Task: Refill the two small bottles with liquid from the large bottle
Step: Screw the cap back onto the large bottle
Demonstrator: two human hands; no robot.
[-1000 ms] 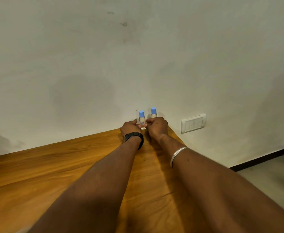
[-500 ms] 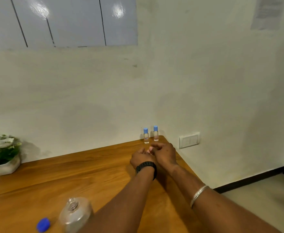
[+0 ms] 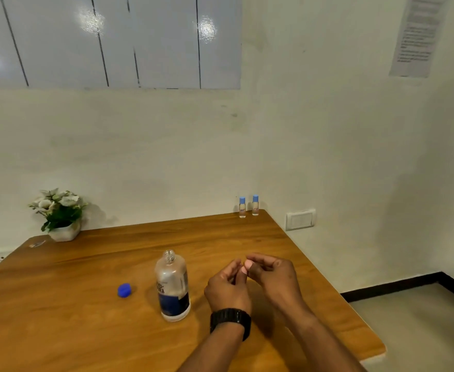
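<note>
Two small clear bottles with light blue caps stand upright side by side at the table's far right corner, the left small bottle (image 3: 242, 207) and the right small bottle (image 3: 255, 205). The large clear bottle (image 3: 172, 287) with a dark label stands uncapped near the table's middle. Its blue cap (image 3: 124, 290) lies on the wood to its left. My left hand (image 3: 227, 288), with a black watch on the wrist, and my right hand (image 3: 274, 280) hover together just right of the large bottle. Their fingers are loosely curled, the fingertips touch, and I see nothing held.
A white pot of flowers (image 3: 60, 214) stands at the far left of the wooden table (image 3: 86, 331). A wall switch plate (image 3: 300, 219) sits beyond the right edge, where the table ends over bare floor (image 3: 421, 318). A whiteboard hangs on the wall above.
Both hands have let go of the small bottles at the far corner and drawn back toward me. The view has pulled back, so the large bottle and cap now show.
</note>
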